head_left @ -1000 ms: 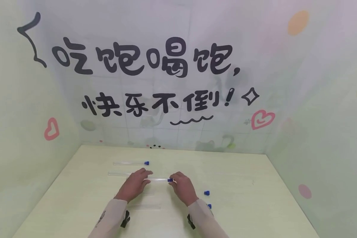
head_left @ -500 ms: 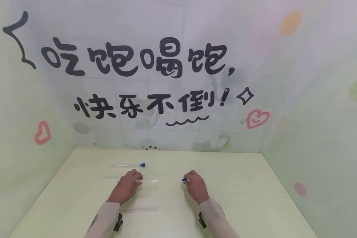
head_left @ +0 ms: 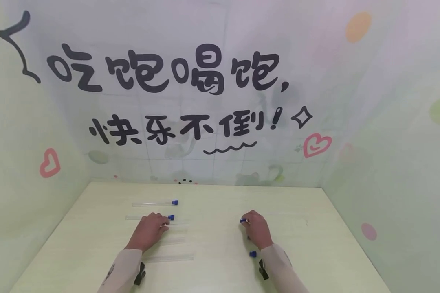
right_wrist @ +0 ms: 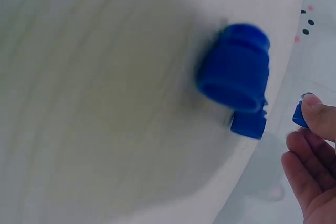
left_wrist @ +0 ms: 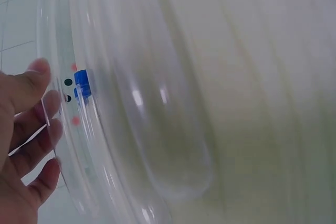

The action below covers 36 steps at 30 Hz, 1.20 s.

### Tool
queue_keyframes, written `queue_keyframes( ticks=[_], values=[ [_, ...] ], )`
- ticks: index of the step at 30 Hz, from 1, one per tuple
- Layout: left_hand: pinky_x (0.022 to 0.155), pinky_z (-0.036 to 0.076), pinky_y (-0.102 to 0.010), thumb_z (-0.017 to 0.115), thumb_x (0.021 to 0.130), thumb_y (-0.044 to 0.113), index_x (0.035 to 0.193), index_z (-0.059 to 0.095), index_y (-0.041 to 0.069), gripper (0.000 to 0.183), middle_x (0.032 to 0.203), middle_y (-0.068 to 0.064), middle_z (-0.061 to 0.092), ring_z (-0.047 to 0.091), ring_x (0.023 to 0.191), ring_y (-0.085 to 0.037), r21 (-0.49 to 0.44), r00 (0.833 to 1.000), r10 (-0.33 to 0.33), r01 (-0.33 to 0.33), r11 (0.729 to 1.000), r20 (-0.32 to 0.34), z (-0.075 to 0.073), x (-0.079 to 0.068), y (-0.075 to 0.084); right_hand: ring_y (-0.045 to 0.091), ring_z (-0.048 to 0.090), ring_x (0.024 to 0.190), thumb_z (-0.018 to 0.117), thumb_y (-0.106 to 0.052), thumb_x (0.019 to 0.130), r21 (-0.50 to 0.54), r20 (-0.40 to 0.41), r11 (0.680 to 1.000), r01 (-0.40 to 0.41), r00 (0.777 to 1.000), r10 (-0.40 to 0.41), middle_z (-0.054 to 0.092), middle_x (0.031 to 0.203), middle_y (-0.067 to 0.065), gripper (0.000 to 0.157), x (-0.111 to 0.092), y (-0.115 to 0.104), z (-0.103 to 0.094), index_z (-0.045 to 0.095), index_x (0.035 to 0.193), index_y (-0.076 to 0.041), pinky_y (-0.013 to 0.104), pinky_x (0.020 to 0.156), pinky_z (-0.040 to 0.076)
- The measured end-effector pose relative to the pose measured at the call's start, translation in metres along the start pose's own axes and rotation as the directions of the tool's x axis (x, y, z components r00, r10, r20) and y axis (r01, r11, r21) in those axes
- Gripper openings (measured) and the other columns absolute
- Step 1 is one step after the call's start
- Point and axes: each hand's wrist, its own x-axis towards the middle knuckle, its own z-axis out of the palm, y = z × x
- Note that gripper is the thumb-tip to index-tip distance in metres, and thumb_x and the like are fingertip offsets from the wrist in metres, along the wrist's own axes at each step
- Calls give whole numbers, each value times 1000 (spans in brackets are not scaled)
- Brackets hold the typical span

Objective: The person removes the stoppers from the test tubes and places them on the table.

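My left hand (head_left: 146, 232) holds a clear test tube (left_wrist: 79, 177) between thumb and fingers; its bare right end points toward the table's middle. My right hand (head_left: 257, 230), well off to the right, pinches a small blue stopper (right_wrist: 298, 115) between thumb and forefinger. Beneath and in front of the right wrist lie two more blue stoppers, the nearer one (head_left: 253, 254) in plain sight and the other (right_wrist: 248, 124) mostly hidden by the hand in the head view. Just beyond the left hand lies a tube with a blue stopper (head_left: 171, 217) in its end.
Farther back, another stoppered tube (head_left: 152, 204) lies parallel to the first. Two tubes without stoppers, one faint (head_left: 174, 241) and one nearer (head_left: 172, 258), lie on the pale wooden table (head_left: 212, 276). Printed walls (head_left: 220, 162) enclose the back and both sides.
The right hand has drawn the stopper out of the tube's end and carried it to the right. The left hand has shifted slightly left with the tube, uncovering the stoppered end behind it.
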Motion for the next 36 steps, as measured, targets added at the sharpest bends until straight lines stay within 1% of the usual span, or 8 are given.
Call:
queue_keyframes(
  ticks=[4, 7, 11, 18, 22, 26, 32, 36],
  values=[
    [70, 43, -37, 72, 81, 12, 88, 69, 12, 8, 80, 2, 62, 53, 77, -17, -11, 1000, -11, 11, 1000, -4, -1, 0, -3, 14, 60, 70, 74, -6, 79, -19, 24, 999, -38, 999, 38, 64, 79, 1, 5, 1, 9, -1, 73, 84, -7, 28, 64, 50],
    [70, 43, -37, 72, 82, 12, 88, 67, 13, 8, 79, 2, 61, 52, 77, -16, -20, 999, -31, 31, 999, 21, 0, -1, -4, 13, 60, 70, 74, -6, 79, -34, 41, 998, -60, 997, 62, 64, 79, 1, 6, 1, 15, -3, 73, 85, -6, 28, 64, 51],
    [68, 43, -36, 71, 82, 12, 88, 67, 13, 7, 78, 3, 60, 51, 76, -15, -24, 997, -49, 51, 998, 53, 2, -3, -5, 15, 61, 71, 74, -4, 79, -18, 48, 994, -105, 993, 106, 65, 79, 2, 7, -1, 19, -6, 73, 86, -6, 30, 66, 52],
    [67, 44, -38, 72, 81, 12, 86, 66, 13, 8, 76, 2, 58, 52, 74, -16, -13, 997, -48, 49, 999, 52, 4, -3, -8, 15, 61, 71, 73, -2, 79, -18, 76, 993, -115, 990, 116, 65, 79, 2, 7, -6, 20, -8, 73, 84, -5, 30, 66, 52],
    [66, 44, -39, 73, 80, 12, 85, 68, 13, 7, 77, 1, 60, 55, 75, -19, 20, 997, -51, 50, 999, 52, 5, -3, -10, 14, 60, 72, 72, -2, 80, -6, 123, 987, -161, 979, 160, 65, 80, 3, 6, -7, 19, -7, 72, 85, -5, 31, 67, 52],
    [64, 43, -39, 73, 79, 12, 85, 69, 12, 7, 78, 0, 60, 56, 74, -20, 44, 996, -59, 57, 997, 62, 3, -2, -8, 14, 60, 75, 71, -2, 81, 6, 178, 978, -209, 963, 205, 64, 82, 3, 5, -7, 18, -7, 71, 86, -5, 33, 69, 52],
    [64, 43, -39, 72, 80, 12, 86, 69, 12, 6, 77, 0, 59, 55, 74, -20, 46, 993, -79, 75, 996, 93, 5, -1, -8, 16, 60, 77, 70, -2, 82, 3, 221, 969, -245, 946, 239, 62, 83, 3, 5, -7, 17, -6, 70, 85, -6, 35, 72, 52],
    [66, 44, -41, 71, 81, 13, 88, 69, 10, 7, 80, -2, 61, 56, 76, -22, 61, 993, -74, 69, 996, 90, 8, 0, -8, 16, 59, 77, 71, -3, 82, -13, 234, 968, -251, 940, 247, 62, 84, 3, 5, -7, 17, -5, 70, 87, -5, 36, 73, 52]
  ],
)
